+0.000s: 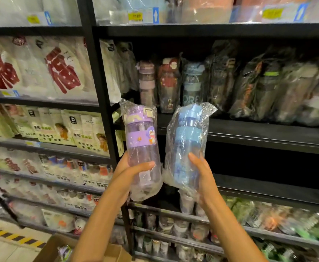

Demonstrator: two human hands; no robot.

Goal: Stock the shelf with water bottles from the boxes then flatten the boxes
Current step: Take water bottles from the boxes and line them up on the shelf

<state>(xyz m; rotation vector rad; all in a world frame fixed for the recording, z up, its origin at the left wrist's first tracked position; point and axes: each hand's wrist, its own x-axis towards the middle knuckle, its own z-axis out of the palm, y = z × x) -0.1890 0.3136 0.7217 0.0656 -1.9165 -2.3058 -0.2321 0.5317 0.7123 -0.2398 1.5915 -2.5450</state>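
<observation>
Left hand (130, 176) grips purple bottle (142, 148) near its base, right hand (202, 174) grips blue bottle (187, 144) low down; both bagged, upright, side by side before the black shelf (249, 133). Cardboard box (60, 248) below.

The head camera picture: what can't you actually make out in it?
- Cardboard box: cut off by the bottom edge, contents mostly hidden behind the left arm.
- Price tag: too blurred to read.
- Blue bottle: wrinkled plastic wrap hides its print.
- Dark wrapped bottles: shadowed, details lost.
</observation>
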